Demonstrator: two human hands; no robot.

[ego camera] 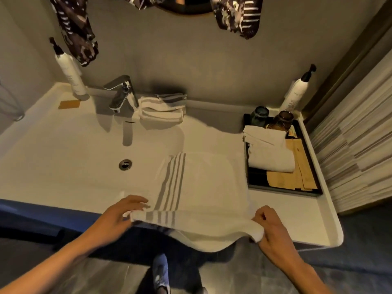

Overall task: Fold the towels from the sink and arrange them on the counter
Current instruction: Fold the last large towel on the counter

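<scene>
A white counter [286,211] with a wide, shallow sink [74,158] runs along a grey wall. A striped towel [203,183] lies spread on the counter just right of the sink's drain [125,164], its near edge hanging over the front. The left hand [118,215] pinches the towel's near left corner, fingers closed on the cloth; the right hand [269,228] grips the near right corner the same way. Behind the drain stands the tap [122,94], with a stack of folded towels [162,108] just to its right. Far right of the drain, a black tray [314,185] holds a rolled towel [269,151] and two jars. Soap bottles stand at both back corners.
</scene>
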